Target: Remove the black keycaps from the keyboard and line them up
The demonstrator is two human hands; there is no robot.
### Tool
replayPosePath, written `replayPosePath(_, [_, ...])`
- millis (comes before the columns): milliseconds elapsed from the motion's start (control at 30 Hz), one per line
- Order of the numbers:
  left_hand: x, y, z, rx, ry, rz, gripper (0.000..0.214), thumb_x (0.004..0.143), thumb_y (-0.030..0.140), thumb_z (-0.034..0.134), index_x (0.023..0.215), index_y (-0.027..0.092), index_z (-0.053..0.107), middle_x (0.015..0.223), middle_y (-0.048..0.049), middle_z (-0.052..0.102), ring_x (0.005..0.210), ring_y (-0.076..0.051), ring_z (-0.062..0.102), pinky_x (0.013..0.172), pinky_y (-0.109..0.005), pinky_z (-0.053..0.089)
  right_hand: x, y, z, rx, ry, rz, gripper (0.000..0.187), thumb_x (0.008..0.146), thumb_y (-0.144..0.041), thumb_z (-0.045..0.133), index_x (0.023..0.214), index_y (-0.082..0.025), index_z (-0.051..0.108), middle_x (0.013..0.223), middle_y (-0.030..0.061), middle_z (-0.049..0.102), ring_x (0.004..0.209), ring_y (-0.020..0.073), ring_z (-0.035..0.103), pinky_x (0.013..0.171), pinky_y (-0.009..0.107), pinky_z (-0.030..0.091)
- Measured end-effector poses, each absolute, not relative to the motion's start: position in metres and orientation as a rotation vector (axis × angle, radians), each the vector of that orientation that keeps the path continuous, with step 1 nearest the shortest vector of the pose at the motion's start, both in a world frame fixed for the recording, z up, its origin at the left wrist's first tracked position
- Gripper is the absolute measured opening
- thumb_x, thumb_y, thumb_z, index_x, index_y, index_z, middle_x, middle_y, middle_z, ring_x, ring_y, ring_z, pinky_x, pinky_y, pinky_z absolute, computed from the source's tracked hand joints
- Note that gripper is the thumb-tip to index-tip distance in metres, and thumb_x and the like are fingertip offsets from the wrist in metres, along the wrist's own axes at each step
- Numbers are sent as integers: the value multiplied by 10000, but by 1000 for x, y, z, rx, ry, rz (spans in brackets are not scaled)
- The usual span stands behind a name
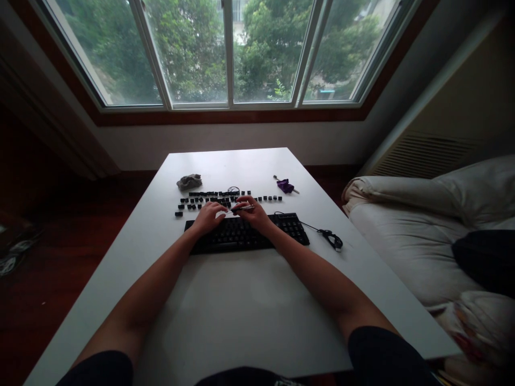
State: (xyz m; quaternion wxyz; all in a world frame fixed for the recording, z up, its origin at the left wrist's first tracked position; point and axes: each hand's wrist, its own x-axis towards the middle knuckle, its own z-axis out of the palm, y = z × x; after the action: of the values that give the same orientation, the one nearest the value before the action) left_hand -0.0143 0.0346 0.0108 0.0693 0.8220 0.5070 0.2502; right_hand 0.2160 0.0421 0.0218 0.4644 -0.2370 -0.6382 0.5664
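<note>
A black keyboard (233, 236) lies across the white table in front of me. My left hand (208, 218) is over its back left part, fingers curled towards the thumb; whatever is between the fingertips is too small to make out. Over the back middle of the keyboard, my right hand (255, 215) grips a slim, pen-like dark and silver tool (244, 208), its end pointing left towards my left fingertips. Just beyond both hands, loose black keycaps (211, 200) stand in several rows, partly hidden by my fingers.
The white table (225, 300) also bears a crumpled grey cloth (189, 182) at back left and a purple cloth bundle (285, 186) around a thin stick at back right. A coiled black cable (332, 239) lies right of the keyboard. A pale sofa (410, 230) stands at right.
</note>
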Motion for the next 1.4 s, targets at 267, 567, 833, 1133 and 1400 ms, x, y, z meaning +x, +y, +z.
replayPosePath(267, [-14, 29, 9, 2482, 1318, 652, 207, 896, 361, 612, 1042, 256, 714, 1025, -47, 672, 976, -218, 588, 884, -355, 468, 219, 49, 20, -659, -1608, 1330, 295, 815, -404, 698, 981, -214, 546, 769, -7, 657, 657, 149, 645, 600, 264, 497])
replayPosePath(567, [-31, 33, 15, 2368, 1315, 590, 254, 892, 404, 602, 1057, 250, 719, 985, -41, 667, 886, -192, 618, 796, -306, 489, 223, 48, 17, -903, -1758, 972, 228, 866, -407, 617, 994, -218, 623, 747, -6, 665, 629, 152, 636, 624, 272, 490])
replayPosePath(833, [-30, 33, 15, 2371, 1359, 577, 240, 886, 374, 589, 1048, 262, 725, 978, -36, 656, 886, -193, 611, 789, -304, 486, 219, 46, 13, -950, -1790, 897, 209, 873, -397, 619, 979, -220, 650, 753, 2, 690, 662, 165, 665, 643, 276, 500])
replayPosePath(1133, [-31, 33, 12, 2389, 1365, 561, 242, 892, 361, 574, 1057, 258, 718, 982, -36, 647, 877, -190, 606, 786, -304, 483, 218, 44, 15, -970, -1794, 866, 196, 883, -389, 611, 969, -218, 649, 767, 6, 689, 653, 167, 647, 641, 285, 494])
replayPosePath(1400, [-32, 35, 9, 2400, 1377, 572, 238, 886, 361, 585, 1060, 268, 718, 985, -31, 649, 886, -192, 609, 798, -308, 482, 214, 32, 24, -863, -2122, 743, 135, 879, -330, 601, 948, -222, 645, 698, -22, 620, 599, 132, 513, 604, 248, 395])
